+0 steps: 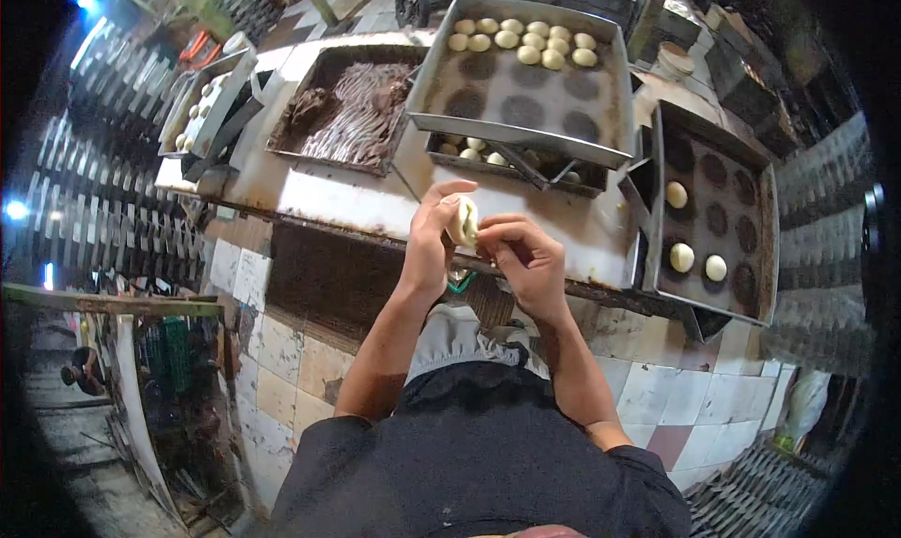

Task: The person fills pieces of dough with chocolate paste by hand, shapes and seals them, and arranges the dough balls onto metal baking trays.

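Note:
In front of my body, just off the table's front edge, my left hand (429, 244) cups a pale piece of dough (464, 222), which looks folded with an open edge. The fingers of my right hand (530, 261) are closed in a pinch at the dough's right edge. Whether filling is inside cannot be made out. Beyond my hands, round dough balls (528, 53) sit in the far half of a metal tray (521, 122). Left of that tray, dark brown paste (361, 111) with a ridged surface lies in another tray (328, 160).
At the right, a tray (718, 294) with dark round marks holds three dough balls (682, 256). Another tray of dough balls (195, 111) stands at the far left. More dough balls (496, 159) show underneath the raised middle tray. A person (86, 369) is at lower left.

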Motion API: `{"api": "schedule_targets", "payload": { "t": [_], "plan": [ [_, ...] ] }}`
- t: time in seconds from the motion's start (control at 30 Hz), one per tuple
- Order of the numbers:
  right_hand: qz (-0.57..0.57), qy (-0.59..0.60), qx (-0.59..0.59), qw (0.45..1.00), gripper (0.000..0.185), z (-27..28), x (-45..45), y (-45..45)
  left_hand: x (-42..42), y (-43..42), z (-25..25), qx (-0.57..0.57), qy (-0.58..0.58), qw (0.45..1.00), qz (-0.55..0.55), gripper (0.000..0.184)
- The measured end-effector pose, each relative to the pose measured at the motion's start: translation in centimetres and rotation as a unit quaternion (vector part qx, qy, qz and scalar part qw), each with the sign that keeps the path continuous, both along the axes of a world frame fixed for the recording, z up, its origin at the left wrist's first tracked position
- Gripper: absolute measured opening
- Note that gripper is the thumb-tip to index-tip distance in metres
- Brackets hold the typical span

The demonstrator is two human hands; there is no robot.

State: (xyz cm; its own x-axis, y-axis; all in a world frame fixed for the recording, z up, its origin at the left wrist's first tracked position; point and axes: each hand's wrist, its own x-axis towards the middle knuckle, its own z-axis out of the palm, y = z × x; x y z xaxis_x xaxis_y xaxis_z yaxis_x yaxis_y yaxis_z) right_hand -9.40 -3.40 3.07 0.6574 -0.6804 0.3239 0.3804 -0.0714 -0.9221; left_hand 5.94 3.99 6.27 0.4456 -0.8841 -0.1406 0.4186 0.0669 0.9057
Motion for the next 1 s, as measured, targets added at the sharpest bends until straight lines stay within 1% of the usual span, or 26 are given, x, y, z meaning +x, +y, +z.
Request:
{"api": "schedule_targets", "payload": {
  "t": [0.03,0.07,0.1,0.13,0.2,0.27,0.3,0.33,0.37,0.4,0.43,0.47,0.5,0.53,0.57,0.6,0.67,0.7,0.73,0.8,0.83,0.87,0.9,0.93,0.97,1.0],
  "plan": [
    [-0.006,-0.004,-0.002,1.0,0.022,0.3,-0.8,0.2,-1.3,-0.6,-0.3,0.001,0.034,0.999,0.03,0.03],
    [-0.027,-0.005,0.03,0.999,0.026,0.8,-1.4,0.4,-2.4,-0.8,-0.4,0.0,0.031,0.999,0.025,0.03],
    [-0.047,-0.007,0.063,0.997,0.03,1.2,-1.9,0.5,-3.4,-1.1,-0.2,0.005,0.064,0.997,0.044,0.029],
    [-0.05,-0.011,0.061,0.997,0.03,1.6,-2.4,0.5,-4.1,-1.4,0.0,0.008,0.096,0.993,0.064,0.028],
    [-0.162,0.049,-0.097,0.981,0.037,2.2,-3.3,0.6,-5.1,-1.6,0.4,0.013,0.119,0.991,0.053,0.027],
    [-0.177,0.059,-0.098,0.977,0.039,1.0,-3.6,0.8,-5.5,-1.3,-0.6,0.009,0.185,0.983,0.009,0.027],
    [-0.171,0.041,-0.141,0.974,0.039,0.5,-3.7,0.5,-5.5,-1.3,-1.8,-0.006,0.188,0.982,0.024,0.025],
    [-0.165,0.023,-0.185,0.969,0.038,0.0,-3.5,0.2,-5.4,-1.1,-1.6,-0.006,0.187,0.982,0.027,0.025],
    [-0.129,0.017,-0.117,0.985,0.032,-0.2,-3.3,0.4,-5.4,-0.9,-1.2,-0.002,0.175,0.984,0.022,0.023],
    [-0.129,0.017,-0.116,0.985,0.032,-0.3,-3.2,0.5,-5.3,-0.7,-1.1,0.002,0.165,0.986,0.015,0.022],
    [-0.103,0.02,0.044,0.993,0.028,0.0,-3.1,0.4,-4.9,-0.7,-1.4,0.017,0.111,0.993,0.018,0.024],
    [-0.078,0.022,0.202,0.976,0.024,0.1,-3.0,0.3,-4.6,-0.6,-1.5,0.018,0.114,0.993,0.014,0.024],
    [-0.061,0.007,0.237,0.97,0.018,-1.0,-3.0,-0.3,-4.3,-0.4,-1.5,0.031,-0.064,0.997,-0.02,0.029],
    [-0.068,0.009,0.235,0.97,0.018,-1.3,-2.9,-0.5,-4.0,-0.3,-1.3,0.039,-0.24,0.968,-0.053,0.033],
    [-0.089,0.001,0.254,0.963,0.016,-1.4,-2.5,-0.6,-3.5,-0.1,-1.0,0.007,-0.307,0.949,-0.069,0.041],
    [-0.11,-0.007,0.272,0.956,0.015,-1.6,-2.0,-0.8,-3.0,-0.1,-0.8,0.001,-0.304,0.95,-0.074,0.041],
    [-0.131,0.006,0.239,0.962,0.013,-1.8,-0.6,-0.5,-1.4,-0.1,-0.6,-0.079,-0.471,0.877,-0.058,0.039],
    [-0.121,0.029,0.203,0.971,0.012,-1.6,0.4,0.0,0.2,-0.3,-1.5,-0.09,-0.486,0.867,-0.059,0.03],
    [-0.109,0.052,0.167,0.979,0.012,-1.1,1.7,0.6,1.7,-0.5,-2.3,-0.094,-0.482,0.869,-0.059,0.03],
    [-0.127,0.065,0.145,0.979,0.014,0.4,4.8,2.1,4.6,-0.8,-3.6,0.011,-0.267,0.963,-0.045,0.026],
    [-0.171,0.104,0.07,0.977,0.015,0.7,6.4,2.7,5.7,-1.1,-3.2,0.02,-0.227,0.973,-0.044,0.027],
    [-0.212,0.142,-0.006,0.967,0.016,0.8,7.7,3.1,7.3,-0.9,-3.4,0.018,-0.219,0.975,-0.044,0.027],
    [-0.194,0.163,0.0,0.967,0.027,-0.9,8.4,3.1,9.0,-0.7,-3.9,0.051,-0.244,0.962,-0.113,0.03],
    [-0.195,0.173,0.0,0.965,0.027,-2.3,9.4,3.1,10.3,-0.4,-4.4,0.086,-0.267,0.942,-0.183,0.032],
    [-0.219,0.16,0.076,0.96,0.032,-3.8,10.5,3.2,11.3,-0.2,-5.0,0.086,-0.257,0.944,-0.186,0.032],
    [-0.245,0.142,0.15,0.947,0.037,-5.1,11.5,3.1,12.1,-0.1,-5.7,0.062,-0.329,0.923,-0.189,0.032]
  ]
}}
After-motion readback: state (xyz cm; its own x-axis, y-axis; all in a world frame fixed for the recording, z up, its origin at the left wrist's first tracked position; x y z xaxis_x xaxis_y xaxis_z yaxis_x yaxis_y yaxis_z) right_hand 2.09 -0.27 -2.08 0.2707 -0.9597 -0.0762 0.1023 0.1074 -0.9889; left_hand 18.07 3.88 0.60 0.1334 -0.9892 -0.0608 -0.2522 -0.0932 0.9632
